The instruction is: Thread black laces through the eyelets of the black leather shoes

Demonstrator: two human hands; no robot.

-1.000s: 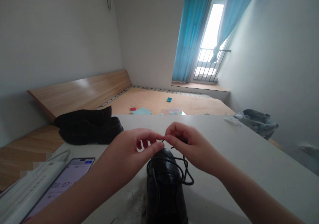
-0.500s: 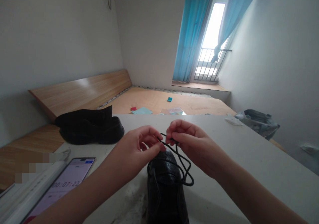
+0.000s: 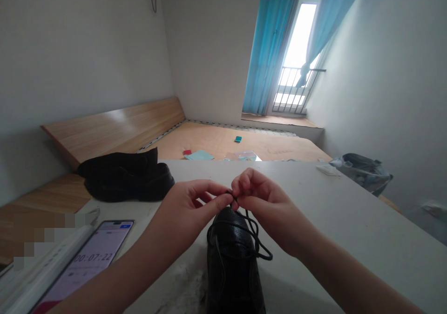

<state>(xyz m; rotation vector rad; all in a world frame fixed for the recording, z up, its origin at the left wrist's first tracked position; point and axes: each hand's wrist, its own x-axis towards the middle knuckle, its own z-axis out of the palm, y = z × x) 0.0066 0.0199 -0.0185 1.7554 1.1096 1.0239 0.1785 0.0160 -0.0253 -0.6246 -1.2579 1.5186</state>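
A black leather shoe (image 3: 232,267) stands on the white table straight in front of me. Its thin black shoelace (image 3: 264,253) loops over the right side of the shoe and rises to my fingers. My left hand (image 3: 200,202) pinches the lace between thumb and forefinger, just above the far end of the shoe. Right beside it, my right hand (image 3: 265,207) also pinches the lace, its other fingers curled. The fingertips of both hands almost meet, and they partly hide the lace between them.
A second black shoe (image 3: 129,177) sits at the table's left back. Left of my forearm lies a phone (image 3: 98,253) with a running timer. The white table (image 3: 349,230) reaches towards a bed (image 3: 216,135) with small packets on it. A grey bag (image 3: 366,172) is at the right.
My left fingers have closed on the lace and moved right, up against my right fingertips. The free lace end that stuck out between the hands is now among the fingers.
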